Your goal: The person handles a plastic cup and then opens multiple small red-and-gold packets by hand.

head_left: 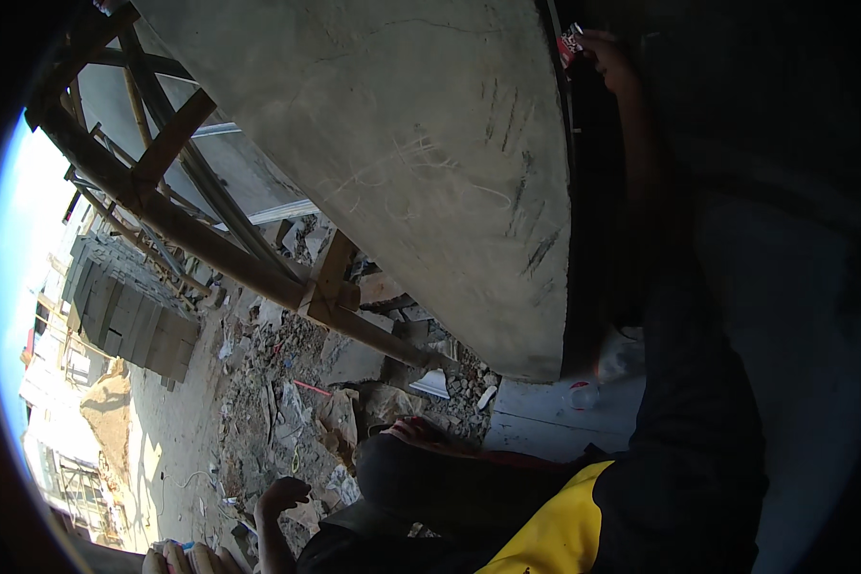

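Observation:
At the lower left edge several fingers of a hand, which I take for my left hand point(189, 559), show side by side and bent. Small blue and red bits peek out by them, but what they hold is mostly cut off. My right hand is out of the picture. A co-worker in a dark cap point(402, 478) and a black and yellow top point(555, 531) fills the lower right. That person's raised hand point(607, 59) grips a red packet point(568, 46) beside a dark gap. Another hand point(282, 495), seemingly also the co-worker's, is bent up with curled fingers.
The view lies sideways, with sky at the left. A grey plastered slab point(402, 163) with scratch marks spans the middle. Wooden poles point(182, 215) form a frame beside it. Rubble point(297, 373) covers the ground, and stacked boards point(134, 316) stand farther off. A clear cup point(584, 394) sits on a pale surface.

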